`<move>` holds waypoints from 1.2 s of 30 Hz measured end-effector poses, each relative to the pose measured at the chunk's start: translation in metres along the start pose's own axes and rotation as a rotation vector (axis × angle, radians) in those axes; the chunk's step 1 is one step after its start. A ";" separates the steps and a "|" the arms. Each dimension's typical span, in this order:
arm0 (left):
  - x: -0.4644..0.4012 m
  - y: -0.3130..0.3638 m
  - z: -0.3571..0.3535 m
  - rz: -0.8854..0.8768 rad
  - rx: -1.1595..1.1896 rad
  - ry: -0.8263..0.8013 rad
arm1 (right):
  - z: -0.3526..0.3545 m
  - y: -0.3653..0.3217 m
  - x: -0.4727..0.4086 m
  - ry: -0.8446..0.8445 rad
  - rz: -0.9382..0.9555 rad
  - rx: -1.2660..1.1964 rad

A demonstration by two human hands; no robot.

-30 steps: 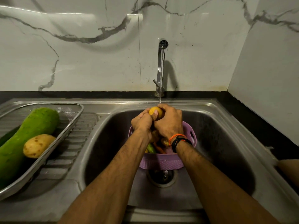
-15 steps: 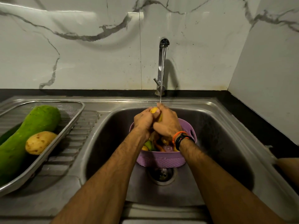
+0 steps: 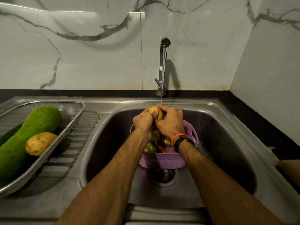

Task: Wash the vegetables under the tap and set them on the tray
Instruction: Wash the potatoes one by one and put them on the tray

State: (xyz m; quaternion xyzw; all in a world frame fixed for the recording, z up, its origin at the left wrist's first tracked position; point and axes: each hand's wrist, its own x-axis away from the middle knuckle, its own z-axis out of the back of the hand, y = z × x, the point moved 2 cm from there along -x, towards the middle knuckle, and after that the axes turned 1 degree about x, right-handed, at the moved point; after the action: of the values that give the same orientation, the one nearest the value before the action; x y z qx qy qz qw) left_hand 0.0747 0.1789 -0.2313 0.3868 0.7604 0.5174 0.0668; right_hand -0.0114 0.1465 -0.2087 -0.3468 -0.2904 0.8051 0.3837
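A yellow potato [image 3: 158,114] sits between my two hands under the thin stream from the tap [image 3: 163,65]. My left hand [image 3: 142,121] grips it from the left with the thumb across its top, and my right hand [image 3: 172,121] curls round it from the right. Below them a purple basket [image 3: 164,160] stands in the sink basin [image 3: 224,143] and holds several vegetables, mostly hidden by my wrists. On the left drainboard a steel mesh tray [image 3: 71,120] carries a large green gourd [image 3: 30,137] and a second potato [image 3: 40,143].
The drain [image 3: 163,176] lies just in front of the basket. A black counter strip [image 3: 253,116] runs behind and to the right of the sink, with marble walls [image 3: 81,54] at the back and right. The ribbed drainboard [image 3: 76,143] lies between tray and basin.
Both hands have kept turning and rubbing the potato under the water; my left thumb now lies over its top. The hands stay in the same spot above the basket.
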 end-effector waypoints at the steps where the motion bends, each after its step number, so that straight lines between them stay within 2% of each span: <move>1: -0.001 -0.001 -0.001 0.002 -0.001 -0.014 | 0.001 0.000 0.000 0.020 0.005 -0.006; 6: -0.002 -0.004 -0.001 0.014 -0.005 -0.074 | 0.002 0.003 -0.002 -0.121 -0.013 0.042; 11: -0.001 -0.003 -0.001 0.020 0.025 -0.034 | 0.003 -0.002 0.002 0.040 0.007 -0.017; 15: -0.001 -0.003 0.000 0.016 -0.022 -0.088 | -0.002 0.001 -0.003 -0.127 -0.036 0.060; 20: -0.003 -0.004 -0.001 0.034 0.016 -0.004 | -0.003 0.003 -0.001 0.052 -0.022 -0.009; 26: -0.003 -0.007 -0.002 -0.017 -0.050 -0.021 | -0.008 0.002 -0.004 -0.132 -0.053 0.071; 30: -0.002 -0.005 -0.002 0.038 0.003 -0.014 | -0.003 0.005 -0.004 0.007 -0.102 -0.031; 33: -0.003 -0.006 -0.003 0.073 -0.022 -0.061 | -0.007 0.004 -0.003 -0.004 -0.179 -0.052; 36: 0.000 -0.005 -0.004 0.085 -0.064 -0.119 | -0.005 0.005 -0.004 0.032 -0.117 -0.074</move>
State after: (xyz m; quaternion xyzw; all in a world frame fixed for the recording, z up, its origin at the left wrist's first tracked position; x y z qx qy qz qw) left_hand 0.0702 0.1753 -0.2331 0.4464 0.7211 0.5200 0.1021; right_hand -0.0078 0.1416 -0.2146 -0.3559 -0.3334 0.7644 0.4218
